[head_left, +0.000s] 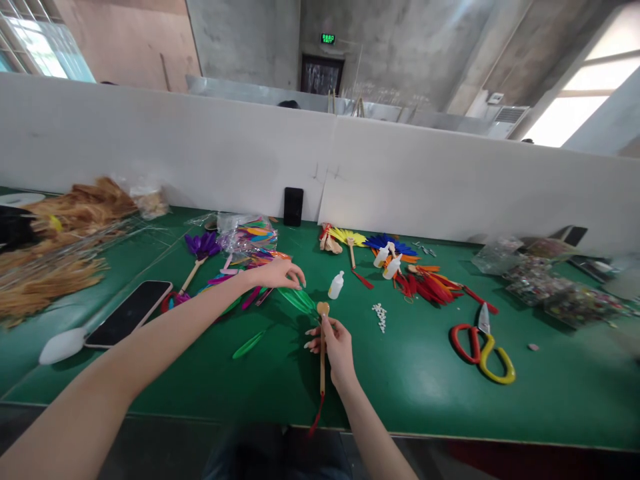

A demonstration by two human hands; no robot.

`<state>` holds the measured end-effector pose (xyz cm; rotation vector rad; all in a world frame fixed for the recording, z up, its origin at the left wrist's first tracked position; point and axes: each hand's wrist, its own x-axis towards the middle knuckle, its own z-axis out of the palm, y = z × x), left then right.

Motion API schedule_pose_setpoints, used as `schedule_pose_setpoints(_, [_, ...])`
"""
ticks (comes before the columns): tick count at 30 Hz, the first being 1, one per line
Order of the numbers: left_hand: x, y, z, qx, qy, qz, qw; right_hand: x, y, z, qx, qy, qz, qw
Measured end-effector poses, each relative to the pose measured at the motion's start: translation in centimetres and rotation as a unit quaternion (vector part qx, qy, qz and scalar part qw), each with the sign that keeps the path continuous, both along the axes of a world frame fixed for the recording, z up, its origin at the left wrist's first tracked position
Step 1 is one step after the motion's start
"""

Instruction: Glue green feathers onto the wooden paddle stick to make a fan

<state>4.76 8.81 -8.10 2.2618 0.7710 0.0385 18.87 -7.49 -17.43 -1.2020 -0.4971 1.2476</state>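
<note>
The lit green sign (327, 39) just above the dark doorway (321, 75) reads "EXIT" in its lower row; the row of small characters over that word is too blurred to read surely. To the right of the doorway, pale scrawled writing (390, 93) runs along the concrete wall (400, 47), illegible. Well below the doorway, the white bottle (336, 285) bears a yellowish label too small to read.

Clock centre: upper end of the stick (323, 367). On the table (425, 387): bottle (336, 287) at 1 o'clock; beads (379, 313) at 3, scissors (485, 329) beyond; loose feather (249, 345) at 8; flat phone (129, 315) at 9. Upright phone (293, 207), between 11 and 12, before the partition (225, 147).
</note>
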Motion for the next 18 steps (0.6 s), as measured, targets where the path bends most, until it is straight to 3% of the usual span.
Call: schedule_pose_setpoints(18, [-0.21, 0.24, -0.22, -0.006, -0.020, -0.003, 1.000, 0.35, -0.27, -0.30, 0.018, 0.015, 0.016, 1.000])
